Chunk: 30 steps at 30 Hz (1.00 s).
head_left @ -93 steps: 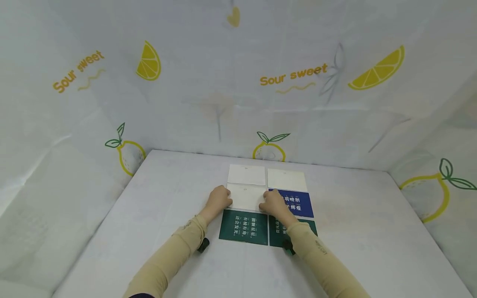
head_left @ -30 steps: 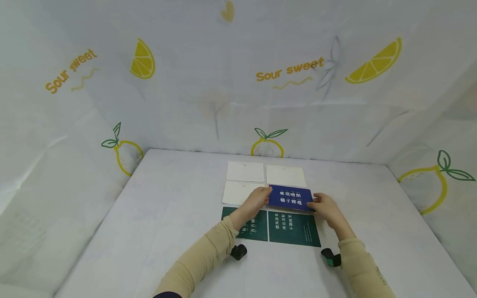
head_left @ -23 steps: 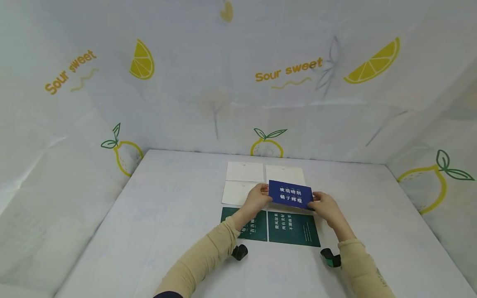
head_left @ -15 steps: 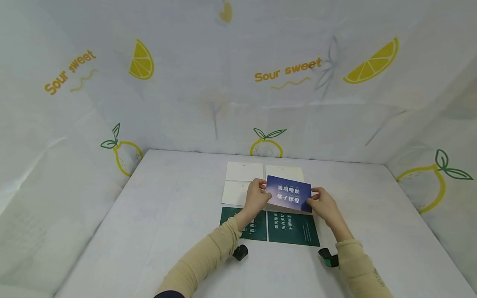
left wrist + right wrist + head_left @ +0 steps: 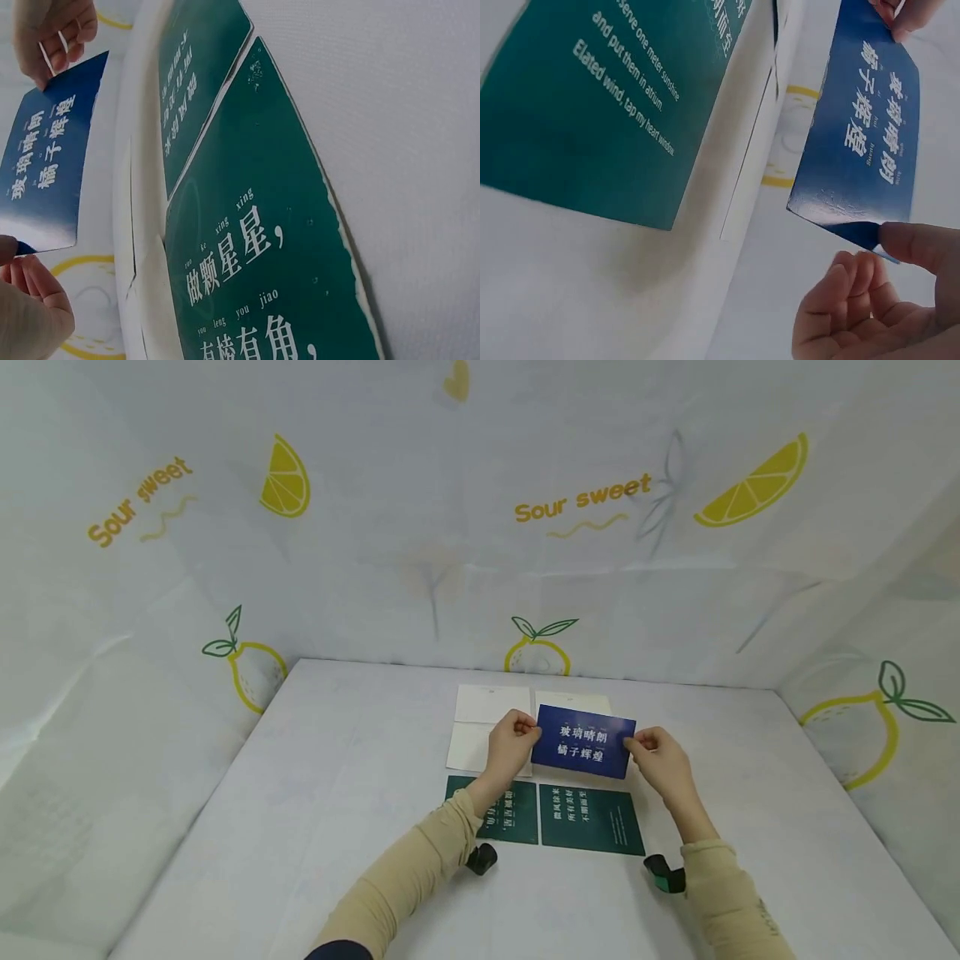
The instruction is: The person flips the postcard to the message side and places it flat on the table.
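A blue postcard with white lettering is raised above the table and tilted up, its printed face toward the head camera. My left hand pinches its left edge between thumb and fingers. Its right edge is pinched by my right hand; in the right wrist view the thumb bends that corner slightly. Below lie two green postcards, the left one partly behind my left forearm and the right one in plain sight. Behind the blue card, a white card is mostly hidden.
Two more white cards lie to the left, a far one and a nearer one, the latter partly covered by my left hand. All rest on a white table. A white sheet with lemon prints rises behind its far edge.
Both hands came off the nearer white card area and took the blue postcard by its two sides. Since then the card has been lifted off the table and tilted upright toward the camera.
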Motion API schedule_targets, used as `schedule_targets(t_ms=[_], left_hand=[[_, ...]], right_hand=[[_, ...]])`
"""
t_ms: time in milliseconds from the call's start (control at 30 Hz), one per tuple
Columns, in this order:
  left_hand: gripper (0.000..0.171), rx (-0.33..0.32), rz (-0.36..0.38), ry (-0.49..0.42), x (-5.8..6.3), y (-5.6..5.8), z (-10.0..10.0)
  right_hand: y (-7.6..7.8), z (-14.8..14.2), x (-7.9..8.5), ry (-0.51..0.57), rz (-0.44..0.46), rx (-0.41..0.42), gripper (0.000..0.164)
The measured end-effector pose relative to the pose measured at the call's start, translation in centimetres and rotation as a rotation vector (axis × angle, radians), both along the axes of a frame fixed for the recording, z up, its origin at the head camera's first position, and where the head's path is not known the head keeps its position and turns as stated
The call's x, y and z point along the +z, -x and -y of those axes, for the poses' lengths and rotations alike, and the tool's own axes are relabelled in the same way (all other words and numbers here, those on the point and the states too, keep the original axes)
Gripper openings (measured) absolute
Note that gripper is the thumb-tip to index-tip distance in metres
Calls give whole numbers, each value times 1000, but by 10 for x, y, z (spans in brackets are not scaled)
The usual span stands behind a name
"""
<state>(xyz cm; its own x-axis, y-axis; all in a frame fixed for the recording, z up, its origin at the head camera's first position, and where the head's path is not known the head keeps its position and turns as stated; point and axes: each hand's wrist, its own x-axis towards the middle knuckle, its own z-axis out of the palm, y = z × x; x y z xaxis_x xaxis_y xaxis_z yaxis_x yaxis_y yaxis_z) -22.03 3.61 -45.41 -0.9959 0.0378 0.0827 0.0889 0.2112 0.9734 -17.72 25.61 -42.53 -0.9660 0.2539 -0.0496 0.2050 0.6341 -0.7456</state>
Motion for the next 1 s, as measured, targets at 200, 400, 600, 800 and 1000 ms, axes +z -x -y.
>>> schedule_targets(t_ms=[200,400,600,800,1000], left_hand=[[8,-26,21,-51,-4,3,0],[24,-58,51,-145,-5,5,0],[32,-94,70,-192,-4,4,0],[17,-128,69,-130,-3,4,2],[13,-161,-34,225,-5,3,2]], right_hand=[[22,-26,-47,344,-69,-16,40],[25,-42,-60,581,-34,23,45],[-1,-21,-9,577,67,34,40],[0,-19,-9,447,83,33,45],[19,-36,-52,171,86,60,46]])
